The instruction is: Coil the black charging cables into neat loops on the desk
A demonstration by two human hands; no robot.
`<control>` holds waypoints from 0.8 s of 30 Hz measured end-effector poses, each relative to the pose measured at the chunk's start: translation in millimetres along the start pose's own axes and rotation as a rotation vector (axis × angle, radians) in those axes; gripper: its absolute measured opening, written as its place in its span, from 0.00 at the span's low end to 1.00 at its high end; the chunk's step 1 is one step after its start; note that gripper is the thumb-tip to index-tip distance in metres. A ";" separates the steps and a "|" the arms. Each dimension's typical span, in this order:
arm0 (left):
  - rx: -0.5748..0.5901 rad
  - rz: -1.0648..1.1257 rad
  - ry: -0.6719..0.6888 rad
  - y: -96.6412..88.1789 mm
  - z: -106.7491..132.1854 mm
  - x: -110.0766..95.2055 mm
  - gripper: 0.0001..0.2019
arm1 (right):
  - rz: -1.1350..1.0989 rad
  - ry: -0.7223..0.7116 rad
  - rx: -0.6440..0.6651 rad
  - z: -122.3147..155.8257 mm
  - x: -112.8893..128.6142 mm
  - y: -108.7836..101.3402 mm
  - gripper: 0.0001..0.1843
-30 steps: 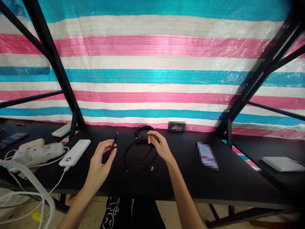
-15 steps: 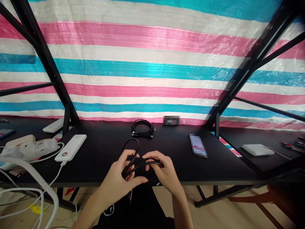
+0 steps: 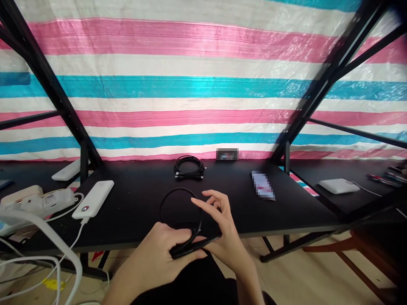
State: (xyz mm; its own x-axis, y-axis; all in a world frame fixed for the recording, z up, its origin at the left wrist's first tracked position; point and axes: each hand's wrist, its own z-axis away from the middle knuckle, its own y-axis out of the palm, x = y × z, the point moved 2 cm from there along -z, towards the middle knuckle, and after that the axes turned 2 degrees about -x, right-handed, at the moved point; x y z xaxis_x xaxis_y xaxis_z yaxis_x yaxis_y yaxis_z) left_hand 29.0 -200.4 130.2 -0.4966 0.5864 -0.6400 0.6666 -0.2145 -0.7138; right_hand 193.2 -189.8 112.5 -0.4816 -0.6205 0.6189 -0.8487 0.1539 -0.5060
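My left hand [image 3: 162, 250] is closed around a bundled black cable [image 3: 181, 250] near the table's front edge. A thin loop [image 3: 176, 189] of that cable rises from the grip and stands over the tabletop. My right hand [image 3: 227, 228] is beside it on the right, its index finger stretched out at the loop's side and its fingers apart. A doubled stretch of the cable runs from my left hand to the base of my right thumb and touches there. Behind them a second coiled black cable [image 3: 190, 156] lies on the black table [image 3: 133, 199], its plugs at the front of the coil.
On the left are a white power bank [image 3: 95, 199] with a plugged-in cable, a white power strip [image 3: 57, 201] and looping white cables [image 3: 54, 237]. A blurred phone [image 3: 263, 185] lies on the right, a dark blurred box [image 3: 227, 154] at the back. Black frame posts [image 3: 302, 110] flank the table.
My left hand has shifted its grip on the cable bundle, nearer to me. My right hand has spread its fingers, and the loop stands wider. The view has tilted slightly.
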 end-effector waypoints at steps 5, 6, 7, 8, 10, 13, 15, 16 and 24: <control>-0.134 -0.145 0.157 -11.8 3.2 3.2 0.16 | 0.044 -0.066 -0.088 -5.9 1.5 2.8 0.12; -0.189 -0.176 0.169 -14.3 3.6 4.0 0.16 | 0.008 -0.078 -0.079 -7.7 0.7 4.3 0.10; -0.245 -0.200 0.174 -16.6 4.0 4.7 0.16 | -0.048 -0.087 -0.055 -9.3 -0.4 6.3 0.09; -0.295 -0.216 0.170 -18.6 4.2 5.6 0.17 | -0.118 -0.088 -0.024 -10.4 -1.9 8.7 0.09; -0.350 -0.219 0.145 -21.2 4.1 7.7 0.16 | -0.259 -0.065 0.028 -11.0 -5.1 13.5 0.09; -0.408 -0.164 0.083 -23.5 2.9 12.2 0.12 | -0.345 0.027 0.017 -9.3 -9.1 18.7 0.12; -0.458 -0.096 0.029 -24.3 1.7 16.8 0.11 | -0.358 0.102 0.013 -8.3 -10.8 20.8 0.16; -0.466 -0.056 -0.007 -23.9 0.9 19.9 0.10 | -0.368 0.141 0.011 -8.1 -11.7 21.3 0.18; -0.453 0.138 -0.212 -11.5 -1.1 50.2 0.11 | -0.468 0.336 -0.132 -9.0 -24.6 14.7 0.23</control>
State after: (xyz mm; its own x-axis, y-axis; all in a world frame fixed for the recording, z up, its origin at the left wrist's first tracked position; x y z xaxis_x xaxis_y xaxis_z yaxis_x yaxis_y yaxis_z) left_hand -3.0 -167.7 106.6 -0.4575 0.3952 -0.7966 0.8843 0.1084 -0.4542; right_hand 190.6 -165.4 95.2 -0.0744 -0.3712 0.9256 -0.9972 0.0302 -0.0681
